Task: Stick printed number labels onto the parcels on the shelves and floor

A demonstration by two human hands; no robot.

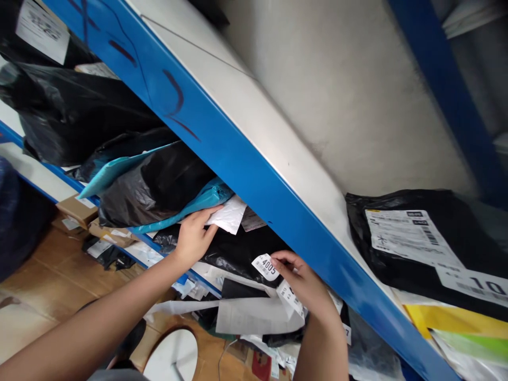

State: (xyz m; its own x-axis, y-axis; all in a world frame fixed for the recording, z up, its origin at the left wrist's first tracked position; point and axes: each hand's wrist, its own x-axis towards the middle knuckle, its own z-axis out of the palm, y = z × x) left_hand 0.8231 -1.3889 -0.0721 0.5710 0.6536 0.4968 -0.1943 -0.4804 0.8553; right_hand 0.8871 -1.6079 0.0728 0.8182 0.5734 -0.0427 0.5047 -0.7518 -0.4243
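My left hand point(195, 236) grips the edge of a white packet point(232, 214) between thumb and fingers, beneath the shelf. Right above it are a light-blue mailer point(208, 196) and a bulky black plastic parcel point(153, 185). My right hand point(299, 280) pinches a white sticker label point(265, 267) printed "4005" at its edge. Another printed label point(290, 299) on a pale backing strip point(257, 316) hangs under that hand. Behind both hands, a black plastic parcel point(246, 248) lies on the lower shelf; its far part is hidden.
A blue shelf beam point(222, 143) slants across the view close above both hands. On the upper shelf lie a labelled black parcel point(397, 254) and a yellow envelope point(444, 320). Cardboard boxes point(77, 209) sit low at left. A round white stool top point(172, 357) stands below.
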